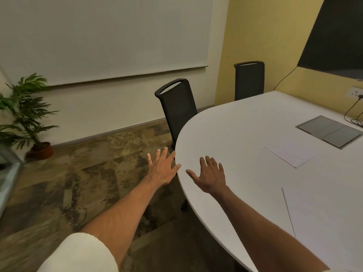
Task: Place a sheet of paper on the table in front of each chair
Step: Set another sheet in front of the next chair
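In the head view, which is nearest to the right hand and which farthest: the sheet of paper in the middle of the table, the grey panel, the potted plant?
From the right hand:
1. Sheet of paper, on the table to its right.
2. Grey panel, set into the table beyond the sheet.
3. Potted plant, on the floor far left by the wall.

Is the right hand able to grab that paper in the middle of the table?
Probably yes. The right hand is open over the table, and nothing lies between it and the paper, though it would need to stretch further right.
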The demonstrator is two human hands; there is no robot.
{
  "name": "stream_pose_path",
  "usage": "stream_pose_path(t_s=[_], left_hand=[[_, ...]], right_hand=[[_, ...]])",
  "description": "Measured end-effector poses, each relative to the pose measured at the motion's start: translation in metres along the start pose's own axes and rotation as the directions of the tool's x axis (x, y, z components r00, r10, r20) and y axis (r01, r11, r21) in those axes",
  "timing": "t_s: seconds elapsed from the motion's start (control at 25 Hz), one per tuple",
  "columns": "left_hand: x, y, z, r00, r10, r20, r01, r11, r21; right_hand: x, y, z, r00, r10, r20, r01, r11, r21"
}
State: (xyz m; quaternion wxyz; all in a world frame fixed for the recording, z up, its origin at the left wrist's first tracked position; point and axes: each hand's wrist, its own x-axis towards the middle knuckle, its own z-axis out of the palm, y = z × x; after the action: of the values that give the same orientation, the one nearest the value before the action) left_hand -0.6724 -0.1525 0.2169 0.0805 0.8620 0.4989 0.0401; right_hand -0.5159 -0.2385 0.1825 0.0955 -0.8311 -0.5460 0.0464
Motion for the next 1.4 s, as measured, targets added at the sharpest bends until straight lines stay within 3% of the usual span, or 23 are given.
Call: stream_pose_path(t_s=[0.44, 0.72, 0.92, 1.4], left_hand=[[0.197, 0.051, 0.036, 0.980, 0.189, 0.064, -0.191, 0.981, 0.035], [0.290, 0.124, 0.060, 0.911, 0.395, 0.123, -0.400, 0.916, 0.017], [0.339, 0.184, 0.082, 0.827, 0.533, 0.177, -0.538, 0.843, -0.023], [0.434, 0.318, 0.162, 0.550, 0.761, 0.345, -0.747, 0.633, -0.204]], right_hand=[[0.152, 0.067, 0.005, 0.979, 0.201, -0.034, -0.200, 0.979, 0.026], [0.208, 0.146, -0.005, 0.915, 0.401, -0.045, -0.399, 0.916, 0.051], [0.224, 0.199, -0.004, 0.828, 0.559, -0.046, -0.555, 0.829, 0.072], [0.275, 0.302, 0.000, 0.516, 0.854, -0.073, -0.844, 0.521, 0.129]])
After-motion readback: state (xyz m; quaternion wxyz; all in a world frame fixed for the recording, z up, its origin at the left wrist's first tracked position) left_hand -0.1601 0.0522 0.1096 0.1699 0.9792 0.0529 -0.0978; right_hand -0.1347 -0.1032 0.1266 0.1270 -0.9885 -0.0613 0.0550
